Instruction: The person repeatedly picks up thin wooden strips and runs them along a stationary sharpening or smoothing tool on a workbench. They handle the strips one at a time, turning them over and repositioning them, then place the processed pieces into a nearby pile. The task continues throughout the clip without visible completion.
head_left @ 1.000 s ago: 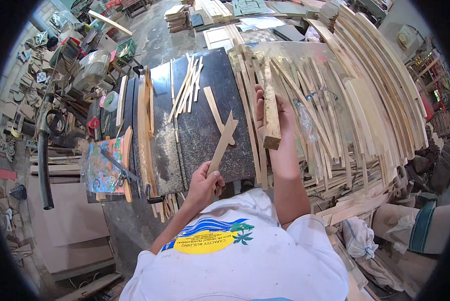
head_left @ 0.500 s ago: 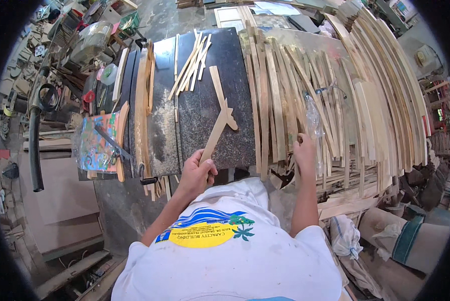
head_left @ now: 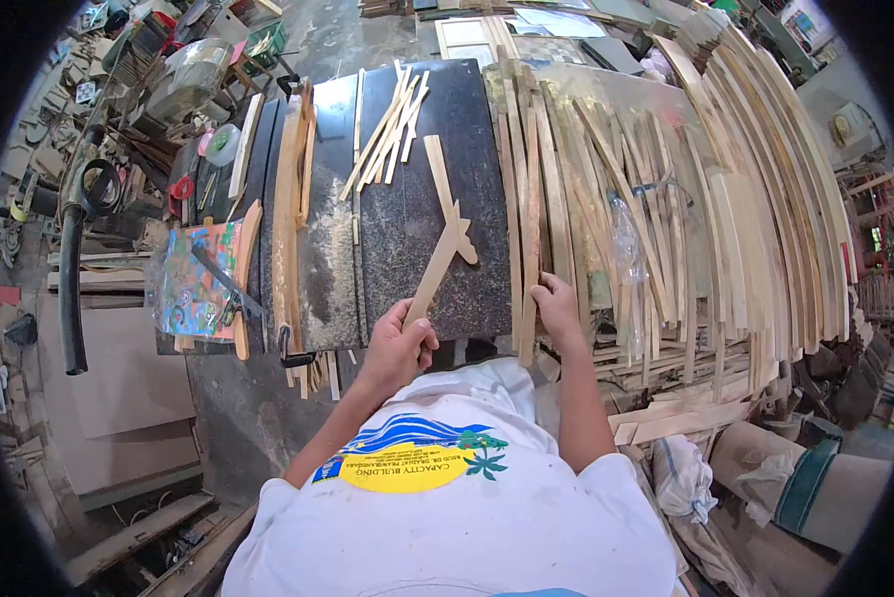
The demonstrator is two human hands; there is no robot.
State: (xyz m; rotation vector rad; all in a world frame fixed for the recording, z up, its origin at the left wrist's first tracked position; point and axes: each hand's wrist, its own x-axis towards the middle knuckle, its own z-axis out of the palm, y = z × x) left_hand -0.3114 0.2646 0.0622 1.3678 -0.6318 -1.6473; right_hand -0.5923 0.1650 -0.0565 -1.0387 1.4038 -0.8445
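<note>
My left hand point(head_left: 403, 341) is closed around the near end of a flat, pale wooden piece point(head_left: 434, 271). This piece slants up and away over the dark tabletop, and its far end has a notched, shaped outline. Another thin wooden arm point(head_left: 437, 171) runs on from it; whether the two are joined I cannot tell. To the right, my right hand point(head_left: 560, 313) has thumb and fingers pinched at the edge of a long wooden strip point(head_left: 533, 214). That strip lies among several others at the right edge of the dark surface. My right fingertips are partly hidden.
Several thin sticks point(head_left: 392, 129) lie loosely on the dark tabletop point(head_left: 387, 269). A long pile of wooden strips point(head_left: 755, 239) covers the right side, with clear plastic point(head_left: 626, 244) on it. At left are a clamp handle point(head_left: 290, 348), a colourful plastic packet point(head_left: 193, 269) and a black hose point(head_left: 72, 289).
My right hand has moved left across the strips, closer to the dark tabletop. My left hand keeps its hold on the wooden piece, nearly in place. The view has shifted slightly.
</note>
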